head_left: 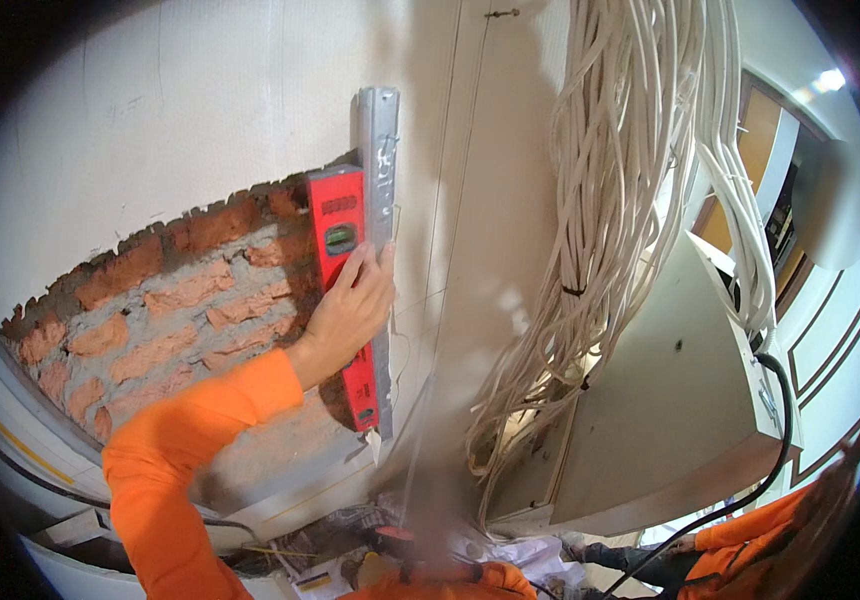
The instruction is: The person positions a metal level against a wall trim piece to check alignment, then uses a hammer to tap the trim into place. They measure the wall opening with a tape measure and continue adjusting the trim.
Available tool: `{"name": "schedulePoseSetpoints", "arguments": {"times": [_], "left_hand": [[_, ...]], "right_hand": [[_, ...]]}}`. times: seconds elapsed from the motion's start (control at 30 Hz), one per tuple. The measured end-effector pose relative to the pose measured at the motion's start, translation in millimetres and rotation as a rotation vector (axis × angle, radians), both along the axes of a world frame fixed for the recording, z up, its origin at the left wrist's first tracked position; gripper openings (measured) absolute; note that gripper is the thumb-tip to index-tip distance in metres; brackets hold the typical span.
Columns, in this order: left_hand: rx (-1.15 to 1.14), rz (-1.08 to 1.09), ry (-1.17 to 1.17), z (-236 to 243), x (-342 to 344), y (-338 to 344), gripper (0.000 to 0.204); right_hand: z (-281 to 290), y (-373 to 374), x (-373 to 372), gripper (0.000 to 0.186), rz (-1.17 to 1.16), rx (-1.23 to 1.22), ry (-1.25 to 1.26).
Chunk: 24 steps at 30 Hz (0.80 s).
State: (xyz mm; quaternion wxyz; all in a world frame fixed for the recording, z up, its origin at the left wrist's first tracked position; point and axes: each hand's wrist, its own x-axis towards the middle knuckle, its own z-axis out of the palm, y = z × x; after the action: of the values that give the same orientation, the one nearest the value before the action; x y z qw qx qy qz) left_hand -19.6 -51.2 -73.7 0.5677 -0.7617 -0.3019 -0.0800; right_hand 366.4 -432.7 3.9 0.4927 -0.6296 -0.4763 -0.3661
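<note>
My left hand (pixel 348 305), in an orange sleeve, presses a red spirit level (pixel 337 200) against a grey metal straightedge (pixel 378 130). Its fingers reach over both pieces, partly bent. The level stands upright along the left side of the straightedge, beside a patch of exposed brick (pixel 180 280) with mortar, where the pale wall finish (pixel 150 100) is broken away. The hand hides the middle of the level. Thin wires run down the wall just right of the straightedge. My right hand is not seen.
Bundled white cables (pixel 610 150) hang to the right, over an angled pale panel (pixel 670 400). A black cable (pixel 780 420) loops down from it. A co-worker in orange (pixel 750 530) is at lower right. Scattered materials (pixel 320 570) lie below. A doorway stands at far right.
</note>
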Motion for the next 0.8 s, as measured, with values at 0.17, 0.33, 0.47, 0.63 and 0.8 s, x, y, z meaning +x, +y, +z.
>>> {"name": "schedulePoseSetpoints", "arguments": {"times": [0.17, 0.33, 0.47, 0.63, 0.8], "left_hand": [[0.011, 0.018, -0.010, -1.3, 2.1, -0.9, 0.052], [-0.045, 0.019, -0.060, 1.0, -1.2, 7.6, 0.050], [-0.037, 0.023, -0.119, 0.1, -5.8, 9.2, 0.045], [-0.088, -0.012, -0.137, -0.3, -5.8, 3.4, 0.049], [-0.109, 0.075, -0.140, -1.9, -1.1, -1.7, 0.051]], "right_hand": [[-74.9, 97.0, -91.9, 0.020, 0.538, 0.006, 0.267], [-110.5, 190.9, -141.3, 0.024, 0.976, -0.049, 0.459], [-107.2, 256.7, -163.8, 0.024, 1.155, -0.139, 0.498], [-94.0, 298.4, -181.6, 0.026, 1.274, -0.153, 0.551], [-73.9, 329.3, -182.2, 0.025, 1.264, -0.127, 0.427]]}}
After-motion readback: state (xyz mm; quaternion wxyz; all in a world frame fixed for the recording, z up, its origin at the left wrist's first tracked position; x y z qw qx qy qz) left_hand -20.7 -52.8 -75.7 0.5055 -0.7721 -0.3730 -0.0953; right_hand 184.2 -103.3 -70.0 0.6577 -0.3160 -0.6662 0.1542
